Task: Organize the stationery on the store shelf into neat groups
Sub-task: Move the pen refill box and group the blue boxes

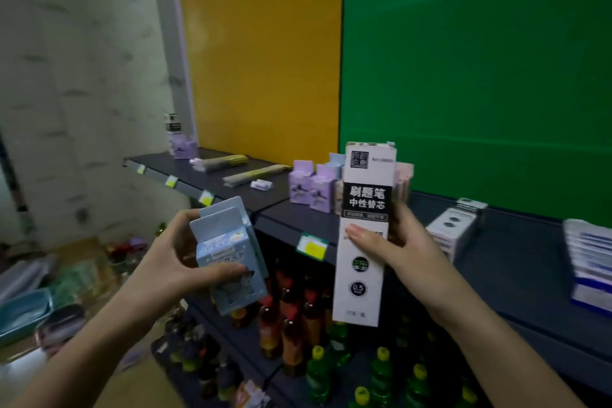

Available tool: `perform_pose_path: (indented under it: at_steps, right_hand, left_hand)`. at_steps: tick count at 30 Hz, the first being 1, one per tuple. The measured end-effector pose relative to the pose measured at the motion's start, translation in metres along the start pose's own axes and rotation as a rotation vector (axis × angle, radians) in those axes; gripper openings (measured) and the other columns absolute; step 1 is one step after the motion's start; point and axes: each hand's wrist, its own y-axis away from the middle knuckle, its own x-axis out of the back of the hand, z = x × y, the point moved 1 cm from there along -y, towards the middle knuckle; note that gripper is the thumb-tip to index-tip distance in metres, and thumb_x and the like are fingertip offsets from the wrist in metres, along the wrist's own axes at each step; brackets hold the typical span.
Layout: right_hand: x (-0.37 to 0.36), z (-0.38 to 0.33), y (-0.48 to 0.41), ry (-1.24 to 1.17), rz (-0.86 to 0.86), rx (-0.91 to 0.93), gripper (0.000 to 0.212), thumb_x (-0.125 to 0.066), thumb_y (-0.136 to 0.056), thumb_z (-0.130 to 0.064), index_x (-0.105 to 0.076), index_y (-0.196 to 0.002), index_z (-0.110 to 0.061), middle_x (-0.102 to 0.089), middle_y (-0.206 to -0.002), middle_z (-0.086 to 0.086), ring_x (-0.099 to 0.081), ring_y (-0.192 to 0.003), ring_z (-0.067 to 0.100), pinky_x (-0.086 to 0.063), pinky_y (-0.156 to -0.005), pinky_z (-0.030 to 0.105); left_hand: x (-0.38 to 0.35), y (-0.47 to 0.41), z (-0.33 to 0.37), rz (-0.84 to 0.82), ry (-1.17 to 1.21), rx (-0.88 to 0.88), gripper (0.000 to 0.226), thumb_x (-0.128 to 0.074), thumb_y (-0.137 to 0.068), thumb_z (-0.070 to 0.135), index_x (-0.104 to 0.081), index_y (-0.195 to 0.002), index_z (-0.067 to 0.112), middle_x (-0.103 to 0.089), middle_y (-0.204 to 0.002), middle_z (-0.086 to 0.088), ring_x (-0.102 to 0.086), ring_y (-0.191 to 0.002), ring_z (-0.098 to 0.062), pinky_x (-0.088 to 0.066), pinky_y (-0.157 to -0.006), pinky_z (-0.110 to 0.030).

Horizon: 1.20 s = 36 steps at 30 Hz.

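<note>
- Head view: both hands are raised in front of the shelf (496, 262), each holding one item off the board.
- At 7 o'clock the left hand (172, 262) grasps a small blue box (228, 258), thumb across its front and fingers behind. The box is tilted, with its hanging tab up.
- At 5 o'clock the right hand (400, 242) grasps a tall white refill box (362, 242) near its middle, thumb on the front; the box stands nearly upright.
- Purple boxes (311, 190) stand in a cluster on the shelf just behind the white box, and long packs (231, 161) lie loose at 10 o'clock.
- Risk: the white box is long and held at one point only, so it may swing and knock the purple cluster over as it goes in.
- Risk: the blue box is pinched at a slant. A loose thumb would let it slip – it would fall among the bottles (291, 325) at 6 o'clock.
- Risk: with both hands full, neither is free to steady a group, so a box set down near the shelf edge could tip off.
- Risk: the picture is blurred, so labels on the far items cannot be read, and sorting by colour alone could mix kinds.
</note>
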Motion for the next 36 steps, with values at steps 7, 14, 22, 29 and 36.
perform_pose_path:
  at_steps: [7,14,22,29,36]
  right_hand:
    - [-0.109,0.021,-0.090,0.006,-0.067,0.019,0.059,-0.074,-0.059,-0.056,-0.055,-0.111,-0.034,-0.068,-0.108,-0.016,-0.062,-0.104,0.003,-0.048,-0.097,0.043]
    - [-0.204,0.059,-0.192,0.009,-0.099,0.065,0.061,-0.075,-0.056,-0.056,-0.057,-0.109,-0.032,-0.068,-0.109,-0.014,-0.062,-0.103,0.004,-0.049,-0.096,0.041]
    - [-0.310,0.065,-0.358,0.086,-0.183,0.118,0.060,-0.076,-0.069,-0.040,-0.050,-0.119,-0.021,-0.063,-0.113,-0.006,-0.060,-0.102,0.012,-0.051,-0.085,0.033]
    - [-0.389,0.089,-0.466,0.154,-0.196,0.092,0.053,-0.076,-0.070,-0.036,-0.048,-0.113,-0.023,-0.062,-0.115,-0.004,-0.060,-0.105,0.015,-0.051,-0.091,0.045]
    - [-0.472,0.120,-0.573,0.233,-0.225,0.033,0.052,-0.077,-0.071,-0.028,-0.046,-0.111,-0.020,-0.059,-0.104,-0.007,-0.060,-0.104,0.018,-0.051,-0.090,0.042]
  left_hand:
    - [0.096,-0.035,-0.039,0.146,-0.051,-0.012,0.091,-0.085,-0.021,0.058,-0.054,-0.101,0.027,-0.069,-0.099,0.009,-0.069,-0.085,-0.009,-0.059,-0.072,-0.025]
    - [0.178,-0.087,-0.087,0.224,-0.099,-0.037,0.084,-0.086,-0.026,0.050,-0.054,-0.101,0.030,-0.070,-0.098,0.013,-0.068,-0.086,-0.006,-0.059,-0.069,-0.028]
    - [0.280,-0.194,-0.145,0.294,-0.123,-0.045,0.085,-0.085,-0.020,0.060,-0.054,-0.097,0.039,-0.070,-0.100,0.013,-0.068,-0.088,-0.007,-0.057,-0.070,-0.020]
    - [0.356,-0.274,-0.198,0.310,-0.144,-0.034,0.082,-0.085,-0.027,0.051,-0.052,-0.100,0.039,-0.069,-0.100,0.007,-0.068,-0.090,-0.010,-0.059,-0.070,-0.024]
    - [0.445,-0.354,-0.270,0.290,-0.159,-0.048,0.078,-0.081,-0.036,0.044,-0.050,-0.106,0.032,-0.067,-0.106,0.001,-0.067,-0.094,-0.016,-0.056,-0.079,-0.034]
